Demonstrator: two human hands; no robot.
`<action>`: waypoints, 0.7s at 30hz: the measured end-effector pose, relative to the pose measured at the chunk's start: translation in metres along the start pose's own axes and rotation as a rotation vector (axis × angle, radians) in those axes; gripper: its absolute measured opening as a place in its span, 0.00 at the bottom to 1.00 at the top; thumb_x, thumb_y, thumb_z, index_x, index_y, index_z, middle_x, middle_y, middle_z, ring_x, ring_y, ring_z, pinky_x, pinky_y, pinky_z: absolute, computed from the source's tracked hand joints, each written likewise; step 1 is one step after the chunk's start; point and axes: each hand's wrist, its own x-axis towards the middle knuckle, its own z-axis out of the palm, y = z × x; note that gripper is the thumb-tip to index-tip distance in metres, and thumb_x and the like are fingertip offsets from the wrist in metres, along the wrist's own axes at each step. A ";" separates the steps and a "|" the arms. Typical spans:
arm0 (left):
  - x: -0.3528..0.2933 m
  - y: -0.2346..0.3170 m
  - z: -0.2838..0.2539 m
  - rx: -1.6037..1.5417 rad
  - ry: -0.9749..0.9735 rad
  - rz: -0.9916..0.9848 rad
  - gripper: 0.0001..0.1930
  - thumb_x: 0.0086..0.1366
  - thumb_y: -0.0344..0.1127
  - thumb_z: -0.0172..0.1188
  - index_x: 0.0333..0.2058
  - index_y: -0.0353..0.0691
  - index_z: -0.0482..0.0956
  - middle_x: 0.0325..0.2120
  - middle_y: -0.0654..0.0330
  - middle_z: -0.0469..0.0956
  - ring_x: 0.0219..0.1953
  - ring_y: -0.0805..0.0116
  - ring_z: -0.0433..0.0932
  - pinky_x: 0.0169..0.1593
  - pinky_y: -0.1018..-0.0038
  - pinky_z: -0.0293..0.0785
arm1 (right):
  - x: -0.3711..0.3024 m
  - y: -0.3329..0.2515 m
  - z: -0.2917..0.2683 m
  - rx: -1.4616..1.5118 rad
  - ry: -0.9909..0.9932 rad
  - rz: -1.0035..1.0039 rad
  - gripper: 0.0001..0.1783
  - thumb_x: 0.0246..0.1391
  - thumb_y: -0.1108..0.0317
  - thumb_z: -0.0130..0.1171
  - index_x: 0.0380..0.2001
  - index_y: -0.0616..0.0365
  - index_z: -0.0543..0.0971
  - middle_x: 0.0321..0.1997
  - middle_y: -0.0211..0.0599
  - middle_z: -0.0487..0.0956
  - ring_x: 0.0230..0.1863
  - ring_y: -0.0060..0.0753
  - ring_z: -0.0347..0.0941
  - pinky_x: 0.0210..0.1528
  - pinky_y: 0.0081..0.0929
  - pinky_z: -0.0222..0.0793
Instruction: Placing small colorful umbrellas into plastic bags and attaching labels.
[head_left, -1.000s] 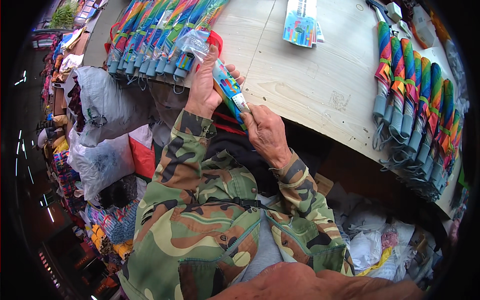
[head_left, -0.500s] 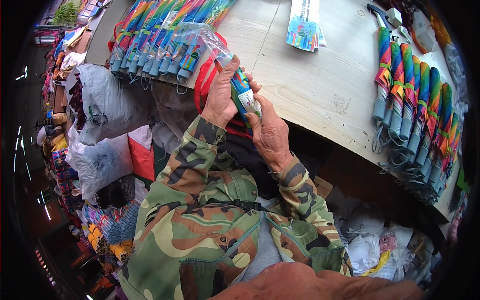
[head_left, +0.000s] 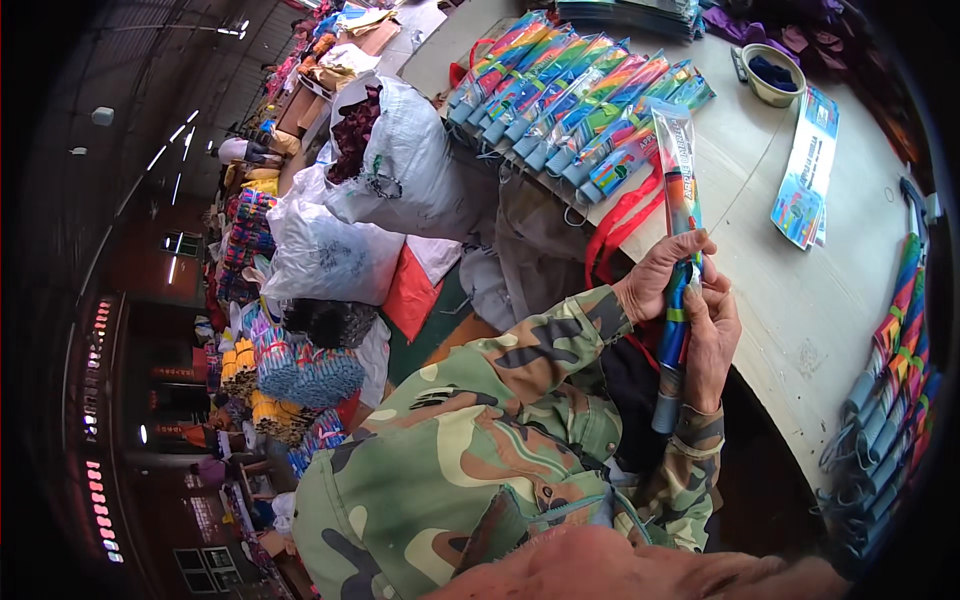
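Note:
A folded rainbow umbrella [head_left: 676,325] with a grey-blue handle stands nearly upright between my hands at the table's edge. A clear printed plastic sleeve [head_left: 676,140] covers its upper part and extends past its top. My left hand [head_left: 658,272] wraps round it from the left, thumb across the front. Slightly lower, my right hand [head_left: 712,335] is closed on it from the right, thumb pressed to its side. The handle hangs below both hands. Just left of the sleeve lies a row of sleeved umbrellas [head_left: 560,100], handles toward me.
Unsleeved rainbow umbrellas [head_left: 890,370] lie at the table's right edge. Flat printed sleeves [head_left: 805,170] and a bowl with dark contents [head_left: 774,76] sit farther back. Red straps [head_left: 618,225] hang over the near edge. White sacks [head_left: 400,150] stand left of the table.
The view has swung left, so the table appears farther right. The umbrella has gone from leaning left to nearly upright, and its grey-blue handle now shows below my hands.

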 end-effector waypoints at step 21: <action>-0.001 0.000 0.012 0.119 -0.062 0.041 0.26 0.69 0.49 0.75 0.52 0.36 0.75 0.36 0.54 0.86 0.36 0.60 0.88 0.47 0.63 0.86 | -0.007 -0.004 0.001 0.032 0.087 0.073 0.16 0.74 0.61 0.65 0.52 0.63 0.81 0.47 0.29 0.82 0.46 0.16 0.75 0.49 0.19 0.72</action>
